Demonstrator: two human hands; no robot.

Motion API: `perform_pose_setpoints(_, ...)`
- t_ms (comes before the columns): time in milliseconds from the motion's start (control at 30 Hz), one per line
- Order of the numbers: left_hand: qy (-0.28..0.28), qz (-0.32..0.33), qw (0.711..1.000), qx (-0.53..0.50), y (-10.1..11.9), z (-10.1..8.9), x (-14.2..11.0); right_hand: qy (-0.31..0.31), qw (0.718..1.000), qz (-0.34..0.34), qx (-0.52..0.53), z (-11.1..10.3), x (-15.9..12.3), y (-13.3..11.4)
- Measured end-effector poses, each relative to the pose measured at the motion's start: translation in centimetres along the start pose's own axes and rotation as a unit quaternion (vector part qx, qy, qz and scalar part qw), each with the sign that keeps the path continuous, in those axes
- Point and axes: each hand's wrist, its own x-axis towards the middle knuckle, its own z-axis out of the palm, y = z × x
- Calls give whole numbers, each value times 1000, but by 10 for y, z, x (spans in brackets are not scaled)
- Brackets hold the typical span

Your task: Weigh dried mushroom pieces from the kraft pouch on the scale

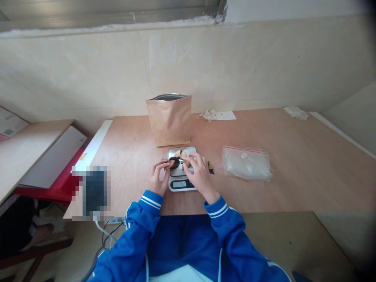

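One small silver digital kitchen scale sits on the light brown wooden tabletop, its lit display facing the person. Over its platform, two hands work together: the left hand pinches a dark, round dried mushroom piece between thumb and fingertips, and the right hand has its fingers curled down onto the same piece and the scale's platform. Both arms wear blue sleeves with white stripes. How many pieces lie on the platform cannot be told, since the hands cover most of it.

Just behind the scale stands one open tan kraft-paper pouch, upright. To the right, apart from the scale, lies one stack of clear zip-lock plastic bags. Two crumpled white scraps rest near the tabletop's far edge. At the left edge sits one blurred dark rectangular object.
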Motion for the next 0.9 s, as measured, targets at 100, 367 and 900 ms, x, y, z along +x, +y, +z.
perform_pose_setpoints(100, 28, -5, 1000, 10, -1, 1, -1, -45, 997, -17, -52, 7, 11, -12)
perform_pose_setpoints(367, 66, -41, 996, 34, -6, 2, -3, -59, 997, -15, -36, 21, 13, -24)
perform_pose_setpoints(900, -160, -18, 987, 18, -3, 3, 1, 86, 980, 175, -26, -15, 13, 108)
